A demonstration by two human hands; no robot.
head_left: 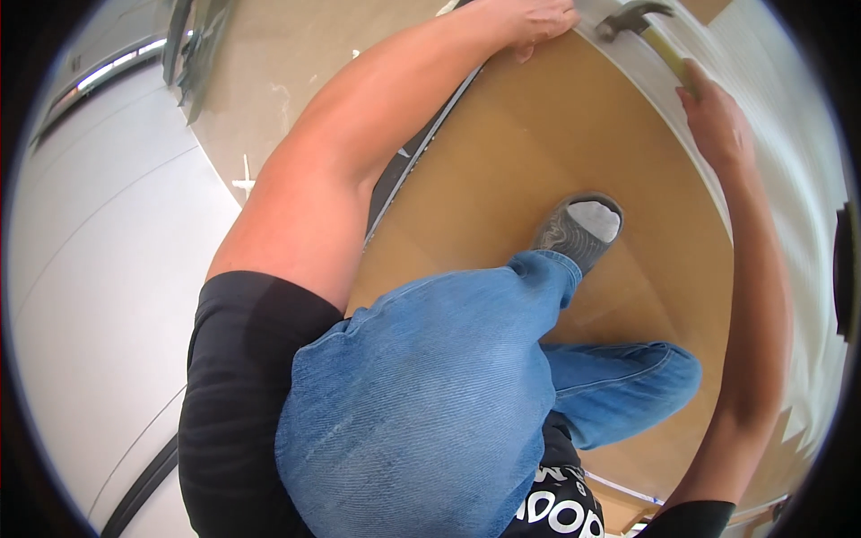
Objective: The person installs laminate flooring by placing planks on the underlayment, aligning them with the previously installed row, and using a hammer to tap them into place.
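You crouch over a large brown board (556, 179), one foot in a grey shoe (574, 231) planted on its face and your knees in blue jeans (430, 394) folded beneath you. Your left hand (529, 20) presses down at the board's far edge, fingers curled together over the rim, near the top of the frame; whether they clamp the edge or only rest there, you cannot tell from this angle. Your right hand (713, 117) is closed around the pale wooden handle of a hammer (646, 27), whose dark metal claw head sits just beyond the board's upper right edge, against a white strip (628, 63) that runs along that side. The hammer lies well apart from your left hand, with the board's far corner between them. A dark narrow strip (408, 170) borders the board's left edge (partly hidden under your left forearm). To your left spreads a pale grey floor (108, 269); beyond it, a tan floor (269, 72) marked with white scuffs.
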